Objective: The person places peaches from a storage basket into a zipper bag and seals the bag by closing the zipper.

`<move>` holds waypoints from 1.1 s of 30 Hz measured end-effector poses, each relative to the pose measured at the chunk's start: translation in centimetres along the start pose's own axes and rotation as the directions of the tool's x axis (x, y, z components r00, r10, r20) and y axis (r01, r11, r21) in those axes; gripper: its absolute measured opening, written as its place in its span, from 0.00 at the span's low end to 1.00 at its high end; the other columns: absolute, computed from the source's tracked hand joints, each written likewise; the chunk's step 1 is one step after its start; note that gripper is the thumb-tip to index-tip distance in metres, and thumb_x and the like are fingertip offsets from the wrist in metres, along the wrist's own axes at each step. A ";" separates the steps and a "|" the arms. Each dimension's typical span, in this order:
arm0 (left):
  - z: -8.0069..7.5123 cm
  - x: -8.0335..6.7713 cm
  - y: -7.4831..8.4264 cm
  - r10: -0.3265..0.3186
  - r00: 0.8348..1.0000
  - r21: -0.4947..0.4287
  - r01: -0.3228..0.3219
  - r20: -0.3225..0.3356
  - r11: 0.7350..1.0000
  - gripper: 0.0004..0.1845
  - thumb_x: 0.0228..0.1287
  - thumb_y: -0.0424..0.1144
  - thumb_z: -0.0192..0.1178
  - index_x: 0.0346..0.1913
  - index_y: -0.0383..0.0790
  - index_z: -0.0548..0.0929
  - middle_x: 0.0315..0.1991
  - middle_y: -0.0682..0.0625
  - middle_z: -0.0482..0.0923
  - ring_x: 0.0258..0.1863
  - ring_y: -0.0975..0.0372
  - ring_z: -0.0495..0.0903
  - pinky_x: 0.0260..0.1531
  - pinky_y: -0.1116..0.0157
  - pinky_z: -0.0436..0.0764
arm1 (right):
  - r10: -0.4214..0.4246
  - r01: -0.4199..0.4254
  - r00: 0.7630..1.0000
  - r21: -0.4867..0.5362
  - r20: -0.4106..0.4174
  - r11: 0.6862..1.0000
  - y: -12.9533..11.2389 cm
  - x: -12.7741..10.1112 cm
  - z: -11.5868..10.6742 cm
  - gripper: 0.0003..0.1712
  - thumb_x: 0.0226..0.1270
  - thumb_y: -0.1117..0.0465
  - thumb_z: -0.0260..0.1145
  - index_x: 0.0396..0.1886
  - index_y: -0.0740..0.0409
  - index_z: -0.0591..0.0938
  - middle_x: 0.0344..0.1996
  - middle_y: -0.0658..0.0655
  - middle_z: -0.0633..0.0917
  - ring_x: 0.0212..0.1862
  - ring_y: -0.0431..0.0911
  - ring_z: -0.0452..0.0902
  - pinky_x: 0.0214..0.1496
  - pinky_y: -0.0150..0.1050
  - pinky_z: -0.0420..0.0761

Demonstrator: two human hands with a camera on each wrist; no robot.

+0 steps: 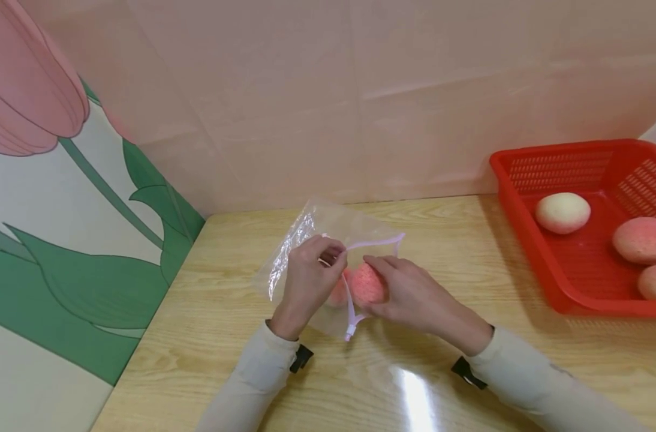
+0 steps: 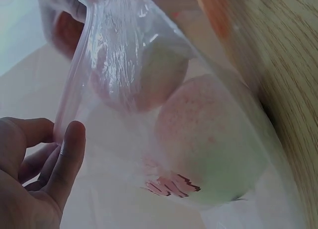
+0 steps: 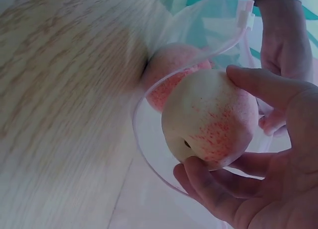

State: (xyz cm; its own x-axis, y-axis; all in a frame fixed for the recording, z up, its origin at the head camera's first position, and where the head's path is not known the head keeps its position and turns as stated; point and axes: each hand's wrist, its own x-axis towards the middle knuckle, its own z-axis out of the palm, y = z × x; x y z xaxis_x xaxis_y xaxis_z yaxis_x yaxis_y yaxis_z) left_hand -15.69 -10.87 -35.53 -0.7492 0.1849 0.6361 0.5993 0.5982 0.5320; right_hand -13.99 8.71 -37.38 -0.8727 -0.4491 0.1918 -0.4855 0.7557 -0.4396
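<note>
Starting at the left, our left hand (image 1: 309, 277) pinches the rim of the clear zip bag (image 1: 306, 240), lifting it off the surface (image 1: 225, 336) near the back left corner so the mouth gapes toward the other hand; the left wrist view shows its fingers (image 2: 64, 159) curled round the plastic edge for that reason. Inside the bag a peach (image 2: 213, 139) already lies low against the wood, which keeps the bag weighted in place. At the opening our right hand (image 1: 414, 294) grips another peach (image 3: 211, 117), thumb above and fingers (image 3: 208, 189) wrapped underneath, holding it right at the pink zip rim (image 3: 149, 154), half through the mouth. Well apart, along the right edge of the surface, the red basket (image 1: 527, 240) holds three more peaches (image 1: 562, 212), within easy reach of that right hand.
</note>
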 end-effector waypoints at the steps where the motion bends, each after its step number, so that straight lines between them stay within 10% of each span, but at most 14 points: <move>1: 0.0 0.0 0.0 0.000 1.000 -0.003 0.000 -0.001 1.000 0.01 0.59 0.28 0.65 0.32 0.32 0.86 0.28 0.44 0.85 0.25 0.60 0.85 0.26 0.75 0.83 | 0.009 -0.009 1.000 0.001 0.009 1.000 0.0 0.0 0.0 0.47 0.51 0.44 0.77 0.68 0.61 0.72 0.57 0.65 0.82 0.56 0.59 0.81 0.56 0.54 0.82; 33: 0.1 0.0 -0.1 -0.034 0.999 -0.047 0.033 -0.028 0.998 0.03 0.56 0.25 0.66 0.32 0.35 0.85 0.27 0.45 0.83 0.25 0.60 0.84 0.26 0.74 0.84 | 0.073 -0.063 0.993 -0.094 0.098 0.994 -0.5 0.1 -1.0 0.46 0.53 0.45 0.69 0.70 0.62 0.70 0.59 0.65 0.80 0.59 0.63 0.75 0.61 0.55 0.77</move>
State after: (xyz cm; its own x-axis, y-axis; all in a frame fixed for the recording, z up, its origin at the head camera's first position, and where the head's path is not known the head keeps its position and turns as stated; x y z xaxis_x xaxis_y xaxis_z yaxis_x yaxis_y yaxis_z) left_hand -15.74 -10.81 -35.64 -0.7609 0.1424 0.6330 0.5869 0.5670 0.5780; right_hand -13.85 8.78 -36.29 -0.8963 -0.4375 0.0724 -0.4320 0.8243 -0.3660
